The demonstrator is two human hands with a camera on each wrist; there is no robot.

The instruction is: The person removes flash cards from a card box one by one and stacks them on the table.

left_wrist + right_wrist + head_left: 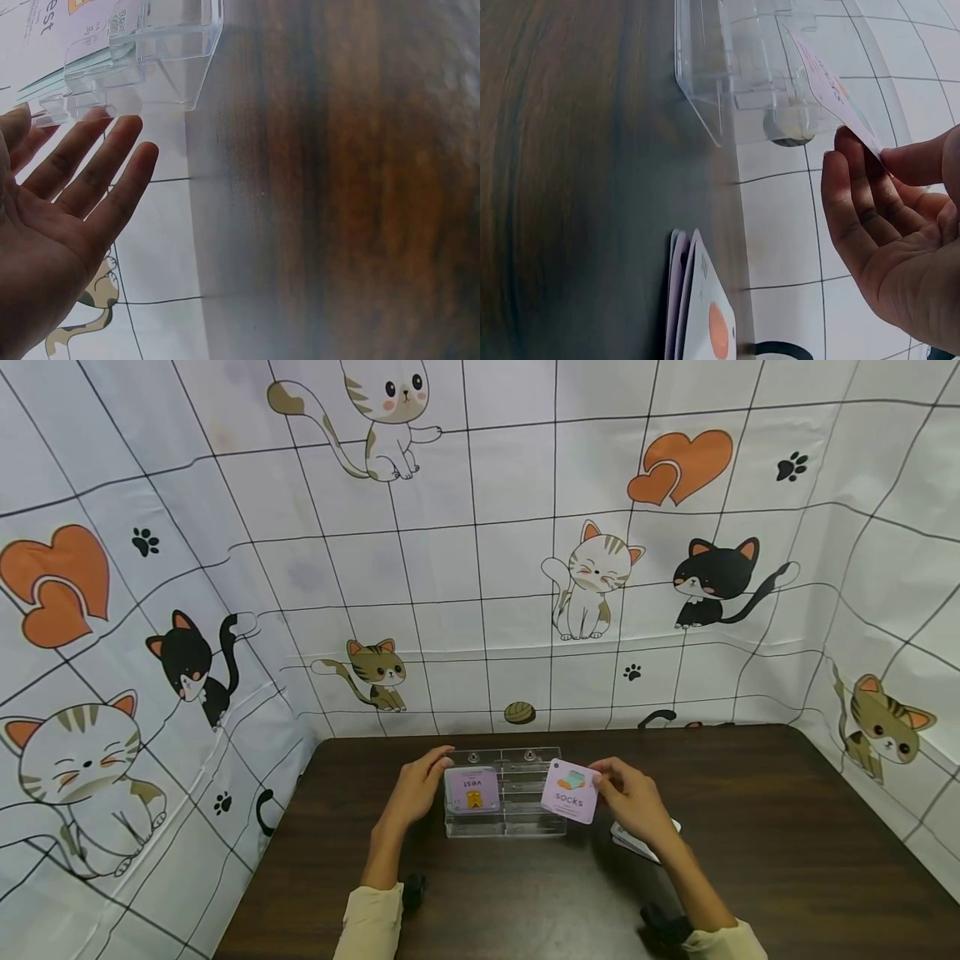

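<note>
A clear plastic card holder (507,825) stands on the table, with a lilac "vest" card (472,790) in its left half, lettering upside down in the head view. At the holder's upper left corner, my left hand (415,789) grips the edge between thumb and fingers; the other fingers (100,180) extend beside it. My right hand (633,802) pinches a lilac "socks" card (570,791) by its right edge. That card is tilted and overlaps the holder's right half in the head view. From the right wrist, the card (832,94) appears nearly edge-on, with thumb above and fingers beneath.
A small stack of cards (709,315) lies on the dark wooden table (765,827), right of the holder and partly behind my right wrist in the head view. Behind the table hangs a white sheet (510,568) with grid lines and printed cats.
</note>
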